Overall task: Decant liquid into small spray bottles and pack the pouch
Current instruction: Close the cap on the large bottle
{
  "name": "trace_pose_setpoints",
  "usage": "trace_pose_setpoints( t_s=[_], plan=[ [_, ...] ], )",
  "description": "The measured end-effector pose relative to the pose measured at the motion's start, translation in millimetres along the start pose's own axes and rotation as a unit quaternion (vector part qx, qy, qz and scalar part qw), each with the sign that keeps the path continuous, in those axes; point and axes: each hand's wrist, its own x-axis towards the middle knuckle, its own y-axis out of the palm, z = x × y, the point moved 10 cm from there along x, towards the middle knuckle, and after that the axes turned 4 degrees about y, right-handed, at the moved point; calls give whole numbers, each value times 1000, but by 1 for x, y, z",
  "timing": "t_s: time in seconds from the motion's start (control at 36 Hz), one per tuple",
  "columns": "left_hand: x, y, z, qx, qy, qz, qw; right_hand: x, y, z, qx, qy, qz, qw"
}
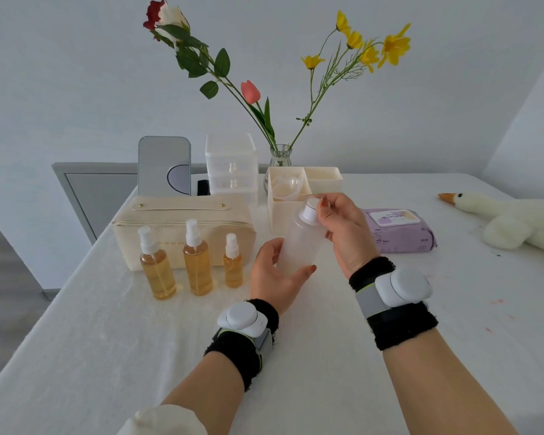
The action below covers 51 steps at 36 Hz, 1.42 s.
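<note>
We see left hand (pixel 275 273) wrapped around lower body of frosted bottle (pixel 300 238), held tilted above white table (pixel 107 324). Right hand (pixel 339 227) pinches white cap (pixel 312 206) at bottle top with fingertips (rest of hand loosely curled). Three spray bottles of amber liquid (pixel 198 262) stand upright in row left of hands, just before cream pouch (pixel 182 227). Behind bottle: cream divided organizer (pixel 324 180) holding clear funnel (pixel 291 186). Purple wipes pack (pixel 399 229) lies right of hands.
</note>
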Motion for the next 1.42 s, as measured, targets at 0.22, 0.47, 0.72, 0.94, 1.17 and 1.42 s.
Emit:
trace_pose_setpoints(
  t_s=[0.22, 0.47, 0.72, 0.94, 1.17, 1.42],
  plan=[
    [0, 1, 0, -1, -2, 5, 1000, 0, -1, -2, -2, -3, -5, 1000],
    [0, 2, 0, 2, 8, 9, 1000, -4, -1, 8, -7, -19, -2, 1000],
    [2, 5, 2, 1, 13, 17, 1000, 1, -2, 8, 10, -23, -4, 1000],
    [0, 20, 5, -13, 12, 97, 995, 13, 13, 16, -45, -22, 75, 996],
    [-1, 25, 8, 11, 9, 123, 992, 9, 26, 16, -80, -13, 127, 989],
    [-4, 25, 8, -16, 8, 116, 993, 7, 21, 13, -141, -48, 103, 983]
  ],
)
